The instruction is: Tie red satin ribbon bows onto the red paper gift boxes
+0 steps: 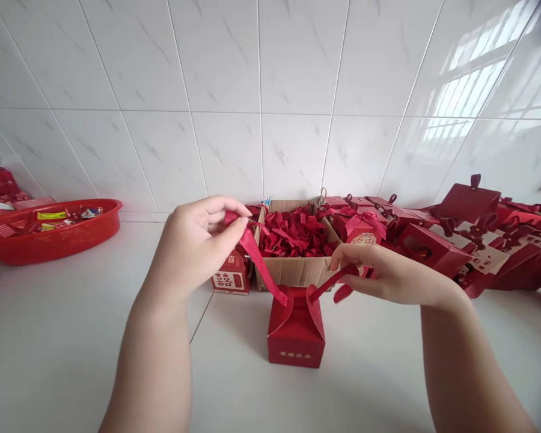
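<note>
Red box (pixel 296 349) at six o'clock; from it, the person's left hand (pixel 198 237) at ten and right hand (pixel 383 273) at two grip its ribbon (pixel 259 264). Uneven pulling could unthread it or topple the box.

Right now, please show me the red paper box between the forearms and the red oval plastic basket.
Red paper box (pixel 296 346): head view, front panel.
Red oval plastic basket (pixel 63 243): head view, outer side wall.

Head-worn view, forward and down, hands (pixel 196 240) near
</note>
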The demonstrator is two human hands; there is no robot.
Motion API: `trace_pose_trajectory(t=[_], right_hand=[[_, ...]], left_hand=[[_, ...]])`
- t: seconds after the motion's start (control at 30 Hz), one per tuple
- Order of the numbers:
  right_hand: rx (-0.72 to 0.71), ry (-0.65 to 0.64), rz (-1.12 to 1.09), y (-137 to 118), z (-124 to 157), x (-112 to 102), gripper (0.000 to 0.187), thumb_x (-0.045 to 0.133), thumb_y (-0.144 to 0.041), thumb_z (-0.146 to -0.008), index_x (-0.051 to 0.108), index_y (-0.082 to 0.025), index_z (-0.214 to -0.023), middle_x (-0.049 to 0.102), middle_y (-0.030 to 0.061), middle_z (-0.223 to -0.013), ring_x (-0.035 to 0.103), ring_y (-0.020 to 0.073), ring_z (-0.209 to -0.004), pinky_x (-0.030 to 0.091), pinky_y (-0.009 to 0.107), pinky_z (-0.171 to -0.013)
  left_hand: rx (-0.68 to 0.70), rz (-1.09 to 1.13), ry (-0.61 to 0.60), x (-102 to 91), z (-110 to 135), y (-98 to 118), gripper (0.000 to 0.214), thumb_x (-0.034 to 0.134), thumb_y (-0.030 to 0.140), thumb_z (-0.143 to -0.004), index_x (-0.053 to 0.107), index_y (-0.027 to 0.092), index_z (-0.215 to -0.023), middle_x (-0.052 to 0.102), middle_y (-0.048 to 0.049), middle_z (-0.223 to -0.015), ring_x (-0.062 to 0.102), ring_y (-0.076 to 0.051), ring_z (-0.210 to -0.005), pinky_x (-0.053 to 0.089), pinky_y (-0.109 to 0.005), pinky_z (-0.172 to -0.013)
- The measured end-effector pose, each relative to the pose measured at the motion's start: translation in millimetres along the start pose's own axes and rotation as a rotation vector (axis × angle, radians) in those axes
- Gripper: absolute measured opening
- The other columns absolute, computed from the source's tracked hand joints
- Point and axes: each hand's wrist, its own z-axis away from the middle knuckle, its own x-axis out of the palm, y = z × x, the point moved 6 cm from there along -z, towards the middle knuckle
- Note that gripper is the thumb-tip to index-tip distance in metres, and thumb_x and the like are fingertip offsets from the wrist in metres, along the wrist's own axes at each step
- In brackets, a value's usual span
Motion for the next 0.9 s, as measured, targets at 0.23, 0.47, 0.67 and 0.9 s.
trace_pose_trajectory(t=[0.23,0.47,0.67,0.9], right_hand=[[-0.015,0.165,-0.140,-8,15,-18,0.015,0.052,-0.028,-0.084,0.062,-0.021,-0.094,0.064,0.0059,-0.086,0.064,0.0195,-0.073,0.051,0.029,-0.059],[-0.066,0.513,-0.061,-2,22,-40,0.018,0.050,-0.029,-0.087,0.063,-0.028,-0.098,0.065,0.0034,-0.088,0.062,0.0210,-0.080,0.050,0.032,-0.064],[-0.064,0.735,-0.055,5,24,-50,0.015,0.057,-0.028,-0.084,0.065,-0.023,-0.095,0.066,0.0038,-0.088,0.062,0.0184,-0.079,0.050,0.031,-0.069],[-0.127,0.882,-0.474,6,20,-49,0.012,0.063,-0.030,-0.081,0.063,-0.021,-0.089,0.068,0.0046,-0.089,0.065,0.0193,-0.091,0.052,0.032,-0.080]], left_hand=[[-0.028,0.010,-0.010,-1.5,1,-1,0.012,0.064,0.029,-0.073,0.070,0.021,-0.080,0.070,0.0001,-0.064,0.065,-0.016,-0.061,0.054,-0.027,-0.061],[-0.023,0.044,-0.099,-2.5,5,0,0.011,0.061,0.026,-0.075,0.070,0.024,-0.082,0.072,0.0004,-0.070,0.067,-0.017,-0.065,0.054,-0.025,-0.060],[0.086,0.005,-0.179,-2.5,11,4,0.018,0.059,0.022,-0.077,0.069,0.027,-0.091,0.073,0.0021,-0.089,0.069,-0.016,-0.079,0.055,-0.022,-0.069],[0.124,-0.010,-0.241,12.2,8,19,0.012,0.056,0.024,-0.080,0.068,0.024,-0.083,0.071,0.0016,-0.090,0.067,-0.015,-0.078,0.054,-0.024,-0.067]])
